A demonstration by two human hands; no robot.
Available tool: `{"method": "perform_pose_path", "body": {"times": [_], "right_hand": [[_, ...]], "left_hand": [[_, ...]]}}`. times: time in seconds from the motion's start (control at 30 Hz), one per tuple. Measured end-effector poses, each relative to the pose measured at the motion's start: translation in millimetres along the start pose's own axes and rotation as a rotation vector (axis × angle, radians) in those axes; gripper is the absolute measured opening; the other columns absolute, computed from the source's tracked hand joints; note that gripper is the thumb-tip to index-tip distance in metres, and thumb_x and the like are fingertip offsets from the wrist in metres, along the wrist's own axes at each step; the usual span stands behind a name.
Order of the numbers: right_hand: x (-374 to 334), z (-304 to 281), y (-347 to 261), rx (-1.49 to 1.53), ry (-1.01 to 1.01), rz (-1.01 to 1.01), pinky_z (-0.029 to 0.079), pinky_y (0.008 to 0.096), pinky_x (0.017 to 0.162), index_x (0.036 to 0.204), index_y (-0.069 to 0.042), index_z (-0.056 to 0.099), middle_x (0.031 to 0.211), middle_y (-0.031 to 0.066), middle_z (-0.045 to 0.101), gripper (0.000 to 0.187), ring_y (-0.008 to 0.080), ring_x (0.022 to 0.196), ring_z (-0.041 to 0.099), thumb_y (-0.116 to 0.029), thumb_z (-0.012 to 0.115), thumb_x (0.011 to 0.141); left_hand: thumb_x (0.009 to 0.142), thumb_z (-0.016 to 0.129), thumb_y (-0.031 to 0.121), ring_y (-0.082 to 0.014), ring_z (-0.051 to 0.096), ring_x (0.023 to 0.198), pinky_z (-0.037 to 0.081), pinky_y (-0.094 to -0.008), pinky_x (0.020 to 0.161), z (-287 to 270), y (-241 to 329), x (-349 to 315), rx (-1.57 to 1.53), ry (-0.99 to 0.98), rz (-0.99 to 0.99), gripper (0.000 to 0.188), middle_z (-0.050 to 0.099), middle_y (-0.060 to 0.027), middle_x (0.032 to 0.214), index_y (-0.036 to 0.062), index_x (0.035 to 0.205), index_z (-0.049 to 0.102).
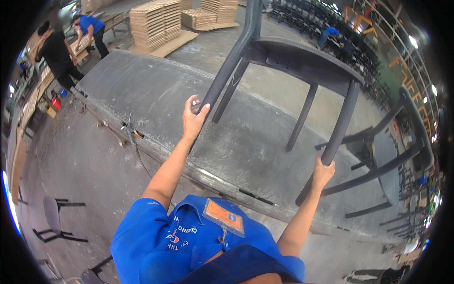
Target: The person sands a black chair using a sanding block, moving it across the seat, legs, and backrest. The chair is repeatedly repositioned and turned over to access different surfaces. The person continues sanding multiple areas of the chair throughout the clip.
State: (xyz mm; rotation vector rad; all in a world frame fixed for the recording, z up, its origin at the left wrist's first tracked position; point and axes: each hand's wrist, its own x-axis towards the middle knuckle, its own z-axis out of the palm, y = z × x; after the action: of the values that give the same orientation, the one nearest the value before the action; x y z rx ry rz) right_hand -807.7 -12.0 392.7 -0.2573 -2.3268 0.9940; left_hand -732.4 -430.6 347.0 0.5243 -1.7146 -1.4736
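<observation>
Holding dark chair over the grey table, contact unclear | left hand: half-open, thumb against one chair bar, grip uncertain | right hand: wrapped round the opposite bar | second chair at table's right end, crowding right hand | wood stacks beyond table | cable at table's near edge | co-workers past table's left end

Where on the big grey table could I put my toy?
The left part of the grey table, between its left end and the left hand, looks bare. Rightward is crowded: the held chair, then another chair.
</observation>
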Motion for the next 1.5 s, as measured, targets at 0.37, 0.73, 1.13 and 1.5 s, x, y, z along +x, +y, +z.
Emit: {"method": "perform_pose_path", "body": {"times": [0.37, 0.73, 1.13, 1.5], "right_hand": [[-39.9, -5.7, 26.0, 0.120, -0.012, -0.027, 0.046, 0.0390, 0.072, 0.090, 0.003, 0.057, 0.080, 0.0152, 0.059, 0.032, 0.0301, 0.076, 0.060, -0.015, 0.068, 0.067], [-32.7, -5.3, 25.5, 0.188, -0.073, -0.016, 0.047, 0.0376, 0.068, 0.083, 0.005, 0.058, 0.075, 0.0151, 0.061, 0.028, 0.0263, 0.069, 0.061, -0.015, 0.071, 0.068], [-10.5, 0.1, 9.3, 0.197, -0.107, -0.047, 0.048, 0.0350, 0.069, 0.089, 0.005, 0.061, 0.074, 0.0134, 0.063, 0.033, 0.0230, 0.068, 0.061, -0.020, 0.070, 0.070], [-72.1, -13.3, 43.9, 0.193, -0.130, -0.004, 0.048, 0.0381, 0.069, 0.083, 0.002, 0.059, 0.077, 0.0164, 0.061, 0.028, 0.0311, 0.071, 0.062, -0.018, 0.069, 0.066]], "left_hand": [[0.080, 0.074, 0.027, -0.0166, 0.057, 0.098, 0.048, -0.0271, 0.081, 55.3, 88.4, 94.5, -0.449, -0.240, -0.089, 0.060, 0.058, -0.0156, 0.111, 0.0006, 0.128, 0.048], [0.080, 0.072, 0.029, -0.0264, 0.060, 0.094, 0.049, -0.0363, 0.076, 53.0, 60.0, 73.1, 0.079, 0.085, 0.316, 0.055, 0.060, -0.0156, 0.106, 0.0035, 0.123, 0.050], [0.083, 0.067, 0.031, -0.0361, 0.052, 0.113, 0.047, -0.0428, 0.088, -2.5, -11.1, -6.9, 0.511, 0.156, 0.495, 0.059, 0.047, -0.0176, 0.125, 0.0084, 0.131, 0.041], [0.081, 0.071, 0.024, -0.0309, 0.055, 0.105, 0.048, -0.0363, 0.077, -2.6, -22.0, -1.3, 0.537, 0.205, 0.615, 0.060, 0.053, -0.0155, 0.115, 0.0032, 0.129, 0.043]]}}
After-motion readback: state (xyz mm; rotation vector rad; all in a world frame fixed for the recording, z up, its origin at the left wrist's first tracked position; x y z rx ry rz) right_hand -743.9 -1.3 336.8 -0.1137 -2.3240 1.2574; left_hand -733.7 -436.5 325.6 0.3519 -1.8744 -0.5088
